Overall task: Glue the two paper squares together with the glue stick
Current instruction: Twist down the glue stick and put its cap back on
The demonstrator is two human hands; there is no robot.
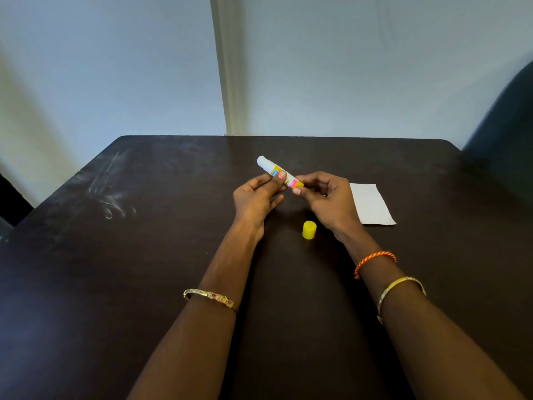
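The glue stick (277, 170) is held above the dark table (144, 255), uncapped, its white glue end pointing up and to the left. My left hand (256, 197) pinches its barrel near the middle. My right hand (328, 200) grips its yellow base end. Its yellow cap (309, 230) stands on the table just below my right hand. A white paper square (372, 204) lies flat to the right of my right hand; I see one sheet outline and cannot tell whether a second lies under it.
The table's far edge meets a pale wall (346, 67). A dark chair back (507, 122) rises at the far right corner. Faint white smears (109, 194) mark the table's left side.
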